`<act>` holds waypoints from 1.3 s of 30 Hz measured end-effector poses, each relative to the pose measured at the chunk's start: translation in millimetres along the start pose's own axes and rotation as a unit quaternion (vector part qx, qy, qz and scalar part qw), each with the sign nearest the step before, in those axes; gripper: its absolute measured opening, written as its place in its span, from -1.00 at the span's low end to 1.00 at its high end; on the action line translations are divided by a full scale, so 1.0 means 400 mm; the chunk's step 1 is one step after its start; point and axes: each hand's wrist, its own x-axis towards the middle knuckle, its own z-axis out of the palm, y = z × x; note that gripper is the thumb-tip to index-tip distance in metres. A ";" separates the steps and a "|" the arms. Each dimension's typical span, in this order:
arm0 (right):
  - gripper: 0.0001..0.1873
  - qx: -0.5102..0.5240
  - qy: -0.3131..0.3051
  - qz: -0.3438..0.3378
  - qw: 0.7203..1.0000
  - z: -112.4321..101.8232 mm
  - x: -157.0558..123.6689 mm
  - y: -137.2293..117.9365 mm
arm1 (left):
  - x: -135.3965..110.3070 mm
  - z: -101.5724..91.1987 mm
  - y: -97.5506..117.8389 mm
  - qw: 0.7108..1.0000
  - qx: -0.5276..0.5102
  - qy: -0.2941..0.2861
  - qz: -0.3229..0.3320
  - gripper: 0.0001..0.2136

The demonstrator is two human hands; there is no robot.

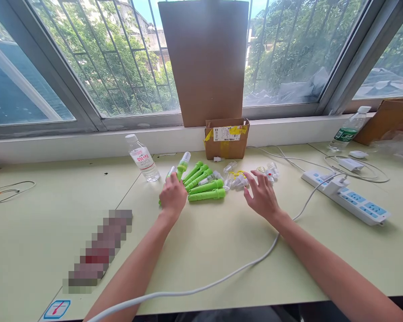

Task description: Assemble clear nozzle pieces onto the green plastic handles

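My left hand (173,195) is closed around a green plastic tube with a clear domed cap (183,163), which points up and away from me. Another clear cap shows just behind my knuckles, partly hidden. Right beside this hand lie several loose green plastic tubes (206,195) with threaded ends, fanned out on the table. My right hand (262,195) hovers at the right of the pile, fingers spread and nothing in them. Close to its fingertips are small clear plastic caps (229,167), white pieces (239,181) and thin yellow parts.
A small cardboard box (225,150) stands behind the parts. One water bottle (143,158) is at the left, another (349,129) at the far right. A power strip (345,197) lies right, its white cable (221,281) crossing the table front. A blurred flat object (100,250) lies left.
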 end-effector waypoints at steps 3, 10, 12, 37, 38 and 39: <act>-0.52 -0.005 -0.010 0.011 1.000 0.008 -0.002 0.007 | 0.025 -0.004 -0.029 0.999 0.023 -0.004 -0.034 -0.66; -0.54 -0.016 -0.020 0.016 1.000 0.019 -0.004 0.011 | 0.069 -0.019 -0.104 0.994 0.042 -0.039 -0.092 -0.65; -0.54 -0.020 -0.022 0.020 0.999 0.021 -0.005 0.013 | 0.074 -0.019 -0.117 0.992 0.041 -0.061 -0.107 -0.64; -0.57 -0.040 -0.037 0.063 0.997 0.042 -0.009 0.044 | 0.092 0.021 -0.156 0.976 0.012 -0.173 -0.133 -0.64; -0.57 -0.043 -0.039 0.064 0.996 0.043 -0.009 0.046 | 0.092 0.022 -0.156 0.977 0.013 -0.169 -0.130 -0.64; -0.58 -0.046 -0.041 0.066 0.996 0.044 -0.010 0.048 | 0.091 0.023 -0.156 0.978 0.016 -0.165 -0.126 -0.64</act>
